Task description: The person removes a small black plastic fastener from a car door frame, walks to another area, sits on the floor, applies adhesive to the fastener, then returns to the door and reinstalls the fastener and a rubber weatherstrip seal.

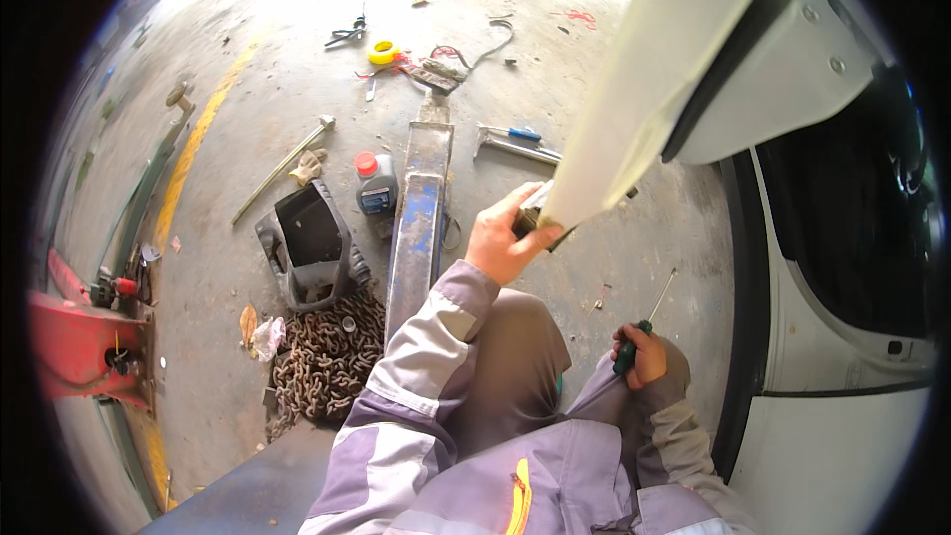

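Observation:
My left hand [507, 241] is closed on the near end of a long pale panel [644, 89], which rises toward the upper right beside the vehicle. A small dark piece [530, 225] shows between its fingers and the panel's end; what kind it is, I cannot make out. My right hand [646, 357] rests by my right knee, fingers wrapped round the dark green handle of a screwdriver [659, 299]. The screwdriver's thin shaft points up and away from me, apart from the panel.
On the left lie a heap of rusty chain [327, 362], a cut-open black jug [307, 238], a grey bottle [375, 188] with red cap and a metal beam [416, 228]. Farther off are a hammer-like tool [515, 147] and yellow tape [383, 53]. A white vehicle [842, 367] stands right.

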A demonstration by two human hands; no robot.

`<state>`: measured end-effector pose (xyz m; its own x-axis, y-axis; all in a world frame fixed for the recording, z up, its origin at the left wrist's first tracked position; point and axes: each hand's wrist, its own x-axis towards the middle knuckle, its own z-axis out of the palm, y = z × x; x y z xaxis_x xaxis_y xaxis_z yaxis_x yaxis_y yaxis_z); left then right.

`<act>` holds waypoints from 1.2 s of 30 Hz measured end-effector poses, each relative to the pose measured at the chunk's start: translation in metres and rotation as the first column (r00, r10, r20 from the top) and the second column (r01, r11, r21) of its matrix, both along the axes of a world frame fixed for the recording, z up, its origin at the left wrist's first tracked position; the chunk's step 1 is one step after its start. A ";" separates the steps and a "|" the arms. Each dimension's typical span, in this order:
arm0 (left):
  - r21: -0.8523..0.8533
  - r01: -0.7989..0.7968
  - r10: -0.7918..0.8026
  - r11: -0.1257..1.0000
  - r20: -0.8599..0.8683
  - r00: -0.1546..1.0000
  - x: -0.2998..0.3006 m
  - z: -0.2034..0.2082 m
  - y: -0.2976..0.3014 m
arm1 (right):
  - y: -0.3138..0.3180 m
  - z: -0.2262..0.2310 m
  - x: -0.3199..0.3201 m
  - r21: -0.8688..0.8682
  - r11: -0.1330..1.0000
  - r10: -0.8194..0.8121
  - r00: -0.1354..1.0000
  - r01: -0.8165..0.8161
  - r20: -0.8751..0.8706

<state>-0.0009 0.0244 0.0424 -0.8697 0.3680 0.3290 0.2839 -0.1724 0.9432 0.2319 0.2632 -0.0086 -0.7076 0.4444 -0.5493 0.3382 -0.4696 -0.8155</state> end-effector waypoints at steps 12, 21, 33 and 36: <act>-0.085 0.110 -0.118 0.990 -0.098 0.988 -0.015 -0.006 -0.002 | -0.004 0.021 0.012 -0.036 0.999 -0.037 0.999 0.037 -0.007; -0.268 -0.287 0.169 0.920 -0.390 0.905 -0.004 0.015 0.005 | -0.002 -0.001 -0.008 -0.041 0.998 -0.054 0.998 0.056 0.041; -0.272 -0.510 0.381 0.816 -0.410 0.829 -0.030 0.024 0.009 | 0.074 0.010 -0.021 -0.132 0.965 -0.240 0.964 0.225 -0.115; -0.251 -0.501 0.370 0.828 -0.425 0.826 -0.052 0.021 -0.001 | 0.122 0.012 0.005 -0.115 0.942 -0.329 0.935 0.315 -0.131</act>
